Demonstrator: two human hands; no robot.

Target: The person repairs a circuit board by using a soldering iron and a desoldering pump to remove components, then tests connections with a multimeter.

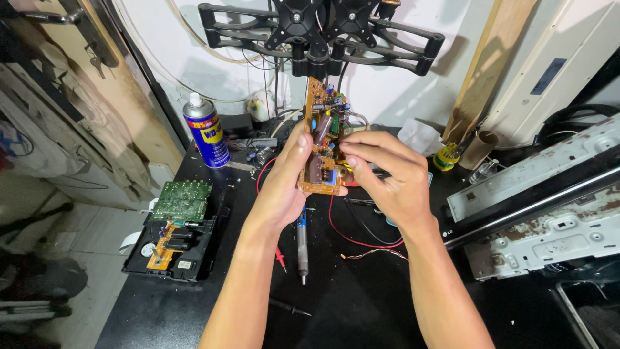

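Observation:
A long orange circuit board (324, 129) with small components is held upright above the black worktable (361, 297). My left hand (284, 184) grips its left edge, thumb pressed on the board's face. From the right, my right hand (387, 174) pinches the lower middle of the board with its fingertips. Below the hands a soldering iron (301, 245) lies on the table with its tip toward me. A red wire (349, 236) loops beside it.
A blue and yellow spray can (205, 129) stands at the back left. A green circuit board (183, 199) and another orange board (165, 245) rest on a black tray at the left edge. Grey metal chassis parts (549, 213) fill the right. A black stand (320, 32) hangs overhead.

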